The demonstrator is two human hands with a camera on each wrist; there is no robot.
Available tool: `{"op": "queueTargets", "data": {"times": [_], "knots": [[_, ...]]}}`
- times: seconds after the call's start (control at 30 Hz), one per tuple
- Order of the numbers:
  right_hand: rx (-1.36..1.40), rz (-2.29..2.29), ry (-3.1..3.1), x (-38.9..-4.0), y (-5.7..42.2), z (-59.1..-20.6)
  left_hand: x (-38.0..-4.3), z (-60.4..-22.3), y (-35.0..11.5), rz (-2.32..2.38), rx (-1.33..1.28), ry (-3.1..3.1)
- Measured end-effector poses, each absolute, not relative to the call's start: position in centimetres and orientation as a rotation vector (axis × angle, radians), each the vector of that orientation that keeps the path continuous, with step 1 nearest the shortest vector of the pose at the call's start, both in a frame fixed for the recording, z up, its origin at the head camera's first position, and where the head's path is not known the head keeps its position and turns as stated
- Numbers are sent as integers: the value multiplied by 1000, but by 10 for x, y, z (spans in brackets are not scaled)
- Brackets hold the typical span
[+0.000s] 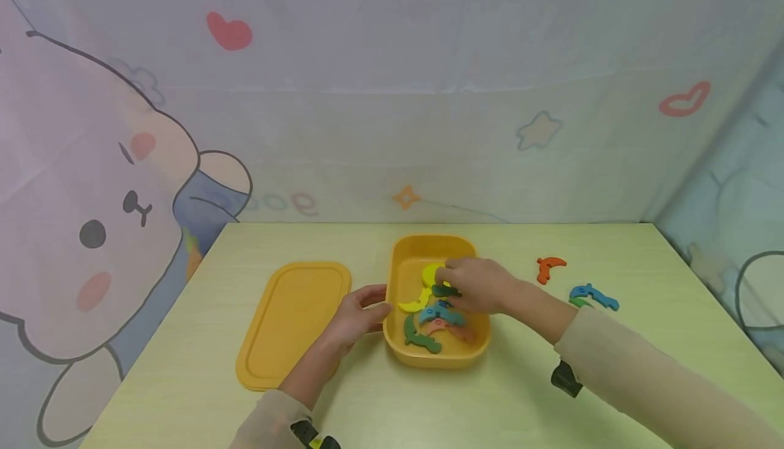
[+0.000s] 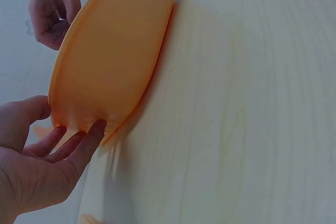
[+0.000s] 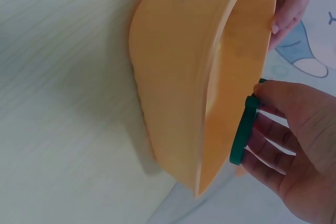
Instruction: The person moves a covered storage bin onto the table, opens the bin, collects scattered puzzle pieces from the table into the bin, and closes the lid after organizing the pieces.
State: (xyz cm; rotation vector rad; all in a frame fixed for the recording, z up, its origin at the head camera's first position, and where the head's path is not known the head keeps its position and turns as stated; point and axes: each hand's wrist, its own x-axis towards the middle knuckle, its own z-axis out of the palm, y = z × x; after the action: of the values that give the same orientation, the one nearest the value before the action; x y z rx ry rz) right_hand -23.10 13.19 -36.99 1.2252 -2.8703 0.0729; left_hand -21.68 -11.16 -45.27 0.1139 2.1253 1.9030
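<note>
A deep yellow-orange plastic tub [image 1: 437, 359] stands on the table. My left hand [image 1: 358, 316] is at its left side, fingertips and thumb against the outer wall and rim with the fingers only slightly bent. Over the tub's right rim reaches my right hand [image 1: 480, 282], pinching a dark green curved toy piece [image 3: 244, 132] between thumb and fingers. Below that lie several toy pieces: a yellow crescent [image 1: 416, 301], a yellow round part [image 1: 431, 273], a light blue piece [image 1: 441, 313], a pink one [image 1: 437, 326] and a green one [image 1: 421, 340]. The right hand hides part of the tub's inside.
A flat yellow-orange lid [image 1: 294, 323] lies on the table left of the tub. To the right are an orange-red piece [image 1: 550, 267], a blue piece [image 1: 594, 294] and a green piece [image 1: 578, 303] partly behind the right forearm. A printed cloth [image 1: 380, 95] hangs behind the table.
</note>
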Motion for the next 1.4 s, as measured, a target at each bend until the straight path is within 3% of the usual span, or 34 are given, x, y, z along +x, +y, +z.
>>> {"op": "queueTargets", "data": {"times": [1.4], "knots": [[1394, 127, -2813, -211, 124, -383, -213, -448, -112, 1897, 126, 2126]]}}
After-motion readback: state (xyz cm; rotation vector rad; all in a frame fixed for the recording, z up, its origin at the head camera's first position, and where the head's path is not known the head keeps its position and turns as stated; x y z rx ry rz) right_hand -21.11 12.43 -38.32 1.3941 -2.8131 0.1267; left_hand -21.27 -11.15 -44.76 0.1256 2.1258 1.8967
